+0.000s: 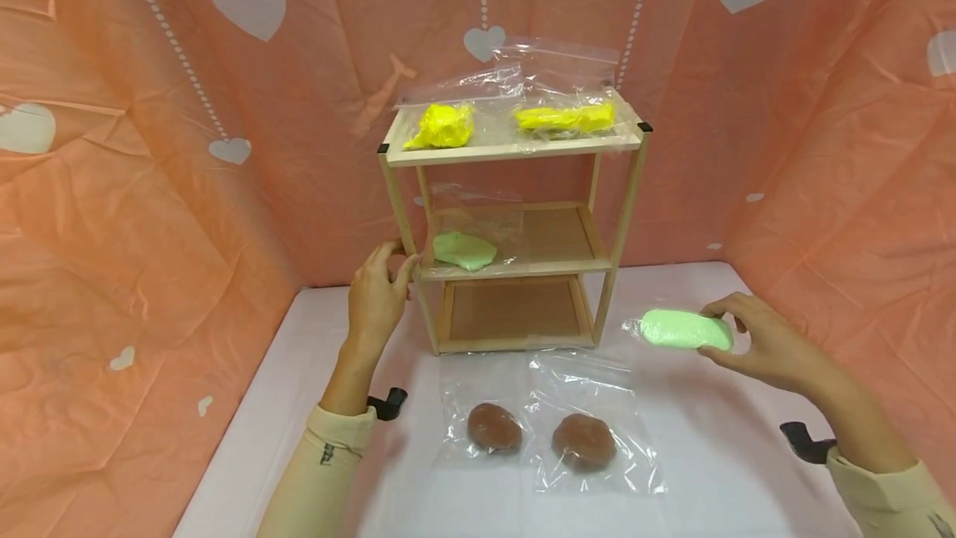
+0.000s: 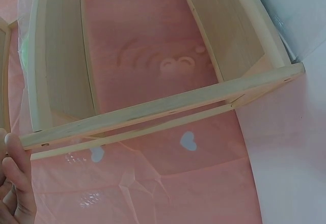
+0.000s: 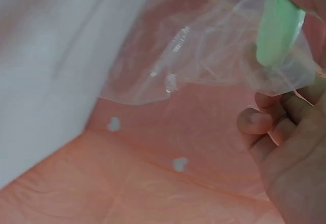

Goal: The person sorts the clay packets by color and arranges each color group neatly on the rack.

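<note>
My right hand (image 1: 762,343) pinches a clear zip bag holding a flattened light-green lump of clay or dough (image 1: 675,329), up off the table to the right of the shelf. In the right wrist view, the bag's loose plastic (image 3: 204,61) hangs away from the green lump (image 3: 277,30). At the left front post of a small three-tier wooden shelf (image 1: 515,154), my left hand (image 1: 377,293) grips with thumb and fingers, about level with the middle tier. Another bagged green lump (image 1: 465,251) lies on the left of that tier.
Two bagged yellow lumps, one bunched (image 1: 442,126) and one long (image 1: 565,117), lie on the top tier. Two bagged brown lumps (image 1: 495,427) (image 1: 584,442) rest on the white table (image 1: 717,455) before the shelf. Pink heart-patterned cloth (image 1: 314,106) encloses the back and sides.
</note>
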Available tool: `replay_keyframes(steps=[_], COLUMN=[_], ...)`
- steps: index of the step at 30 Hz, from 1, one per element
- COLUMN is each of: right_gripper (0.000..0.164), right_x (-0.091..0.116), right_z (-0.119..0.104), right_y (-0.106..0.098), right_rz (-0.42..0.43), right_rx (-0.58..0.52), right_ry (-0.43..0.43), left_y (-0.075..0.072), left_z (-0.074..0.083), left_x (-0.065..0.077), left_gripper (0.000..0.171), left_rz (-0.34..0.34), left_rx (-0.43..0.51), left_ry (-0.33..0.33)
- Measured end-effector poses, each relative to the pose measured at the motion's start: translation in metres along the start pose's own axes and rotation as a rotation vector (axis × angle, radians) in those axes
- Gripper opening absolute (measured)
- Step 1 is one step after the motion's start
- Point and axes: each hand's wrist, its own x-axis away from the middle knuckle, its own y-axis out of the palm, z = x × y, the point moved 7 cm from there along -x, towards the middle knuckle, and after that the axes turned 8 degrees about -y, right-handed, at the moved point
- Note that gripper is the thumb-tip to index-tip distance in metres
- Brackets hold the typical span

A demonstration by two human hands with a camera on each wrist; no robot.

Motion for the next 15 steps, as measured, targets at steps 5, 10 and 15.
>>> replay_keyframes(steps=[5,10,15], right_gripper=[0.055,0.060,0.062], right_x=[-0.004,-0.006,-0.006], right_z=[-0.015,-0.030,-0.046], right_y=[-0.008,-0.015,-0.024], right_rz=[0.003,-0.009,-0.047], right_rx=[-0.009,-0.038,-0.071], right_ry=[-0.039,-0.078,-0.070], left_y=[0.000,0.000,0.000], left_z=[0.000,-0.001,-0.001], left_x=[0.000,-0.001,-0.001], left_gripper=[0.033,0.034,0.033], left_rz=[0.004,-0.001,-0.003], left_rx=[0.000,0.005,0.009], left_ry=[0.004,-0.001,-0.006])
